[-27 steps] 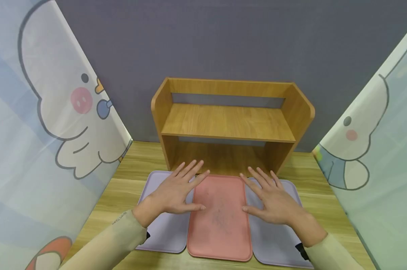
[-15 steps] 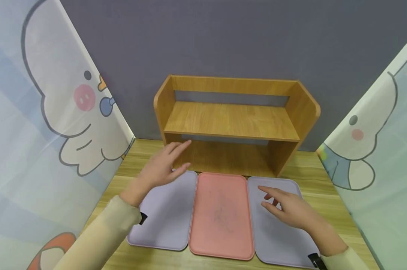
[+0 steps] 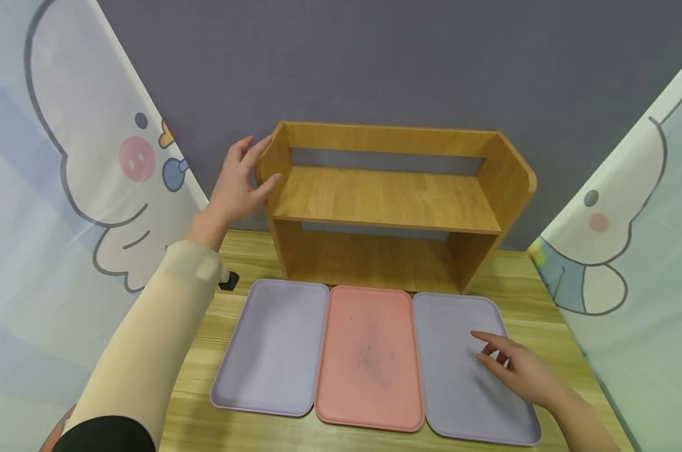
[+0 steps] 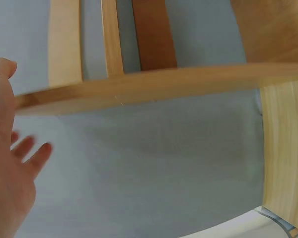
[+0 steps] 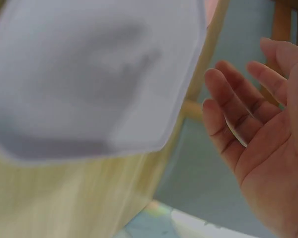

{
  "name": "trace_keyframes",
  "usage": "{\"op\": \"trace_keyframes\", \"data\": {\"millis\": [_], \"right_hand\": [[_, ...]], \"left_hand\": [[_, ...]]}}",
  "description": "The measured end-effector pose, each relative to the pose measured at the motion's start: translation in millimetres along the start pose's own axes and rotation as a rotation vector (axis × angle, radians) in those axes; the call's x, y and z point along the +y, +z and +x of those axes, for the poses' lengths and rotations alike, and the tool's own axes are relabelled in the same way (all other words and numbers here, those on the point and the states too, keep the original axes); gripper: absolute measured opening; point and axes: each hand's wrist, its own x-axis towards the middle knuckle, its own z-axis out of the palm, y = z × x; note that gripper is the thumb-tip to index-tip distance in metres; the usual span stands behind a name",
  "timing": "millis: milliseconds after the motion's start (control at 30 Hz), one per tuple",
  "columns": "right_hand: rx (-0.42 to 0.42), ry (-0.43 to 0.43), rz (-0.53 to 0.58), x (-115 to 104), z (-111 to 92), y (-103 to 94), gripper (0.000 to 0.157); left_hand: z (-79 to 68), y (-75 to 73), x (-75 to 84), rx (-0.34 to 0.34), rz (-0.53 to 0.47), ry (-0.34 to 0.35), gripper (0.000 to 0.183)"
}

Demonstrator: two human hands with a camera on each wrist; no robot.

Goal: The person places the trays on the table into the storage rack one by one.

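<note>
My left hand (image 3: 238, 183) is at the upper left side panel of a two-tier wooden shelf (image 3: 383, 194), fingers outside it and thumb toward its front edge. In the left wrist view the thumb and fingers (image 4: 37, 159) straddle the end of the panel (image 4: 154, 89), with a gap showing between fingers and wood. My right hand (image 3: 523, 370) hovers over the right-hand lavender tray (image 3: 460, 402), its fingers loosely bent and holding nothing. The right wrist view shows that palm (image 5: 273, 163) with the tray (image 5: 89, 89) beside it.
A pink tray (image 3: 369, 389) lies between the right tray and another lavender tray (image 3: 273, 351), all on a wood-grain table (image 3: 233, 251) in front of the shelf. A grey panel (image 3: 386, 63) stands behind; printed cartoon curtains (image 3: 81, 163) flank both sides.
Both hands were spread over the trays. The left has risen and moved forward to the shelf's left side panel. The right has drawn back to the right, its fingers now loosely bent.
</note>
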Motion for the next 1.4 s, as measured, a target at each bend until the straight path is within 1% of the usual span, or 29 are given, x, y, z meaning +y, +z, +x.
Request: {"op": "trace_keyframes", "data": {"millis": [67,133,200,300,367,500,533,600,733,767,900,967,1067,1133,1233,1300,1367,1400], "right_hand": [[0.019,-0.008,0.022,12.2,-6.0,-0.8,0.039],[0.04,-0.022,0.045,26.4,-12.8,-1.6,0.04],[0.055,-0.034,0.061,42.1,-21.6,-2.2,0.044],[0.067,-0.038,0.074,64.2,-37.1,-2.7,0.05],[0.037,0.008,0.074,76.2,-48.4,-3.9,0.051],[-0.097,0.097,0.064,93.3,-65.2,-9.0,0.047],[-0.133,0.107,0.082,96.4,-67.9,-10.1,0.046],[-0.191,0.081,0.158,101.2,-71.2,-10.7,0.048],[-0.234,0.012,0.315,105.6,-75.3,-5.7,0.061],[-0.235,0.0,0.327,105.5,-75.9,-4.0,0.064],[-0.21,-0.002,0.278,104.0,-77.7,0.8,0.07],[-0.213,-0.008,0.265,103.5,-77.9,1.5,0.071],[-0.231,-0.009,0.242,104.0,-78.5,0.0,0.067],[-0.278,0.043,0.246,104.9,-78.5,-3.2,0.061],[-0.36,0.183,0.244,106.8,-77.7,-9.0,0.053],[-0.414,0.293,0.315,107.8,-76.4,-12.0,0.052],[-0.446,0.369,0.41,108.8,-75.8,-14.0,0.053],[-0.459,0.39,0.463,109.4,-75.1,-14.6,0.053]], "left_hand": [[4.1,-1.8,-3.1,-0.072,-0.033,-0.07,0.069],[5.2,-2.0,-5.8,-0.114,-0.042,-0.12,0.065],[5.0,-1.4,-6.6,-0.131,-0.046,-0.139,0.061],[4.8,-0.1,-5.2,-0.122,-0.044,-0.152,0.06],[5.8,0.9,-3.9,-0.113,-0.05,-0.15,0.061],[7.3,2.7,-4.2,-0.076,-0.049,-0.137,0.06],[7.3,3.2,-4.7,-0.068,-0.05,-0.136,0.059],[7.0,3.9,-5.3,-0.052,-0.05,-0.139,0.056],[6.1,6.0,-5.5,-0.038,-0.051,-0.152,0.05],[5.9,6.6,-5.5,-0.034,-0.049,-0.154,0.05],[6.1,9.7,-5.9,-0.018,-0.047,-0.154,0.049],[5.9,10.9,-5.7,-0.012,-0.048,-0.164,0.048],[5.9,12.6,-3.9,-0.01,-0.052,-0.174,0.048],[6.2,13.6,-2.1,-0.011,-0.053,-0.174,0.048],[6.6,15.0,-0.3,-0.012,-0.055,-0.17,0.049],[6.5,15.5,0.0,-0.013,-0.056,-0.171,0.049],[6.5,15.8,0.0,-0.012,-0.057,-0.173,0.049],[6.4,15.8,0.0,-0.011,-0.057,-0.173,0.049]]}}
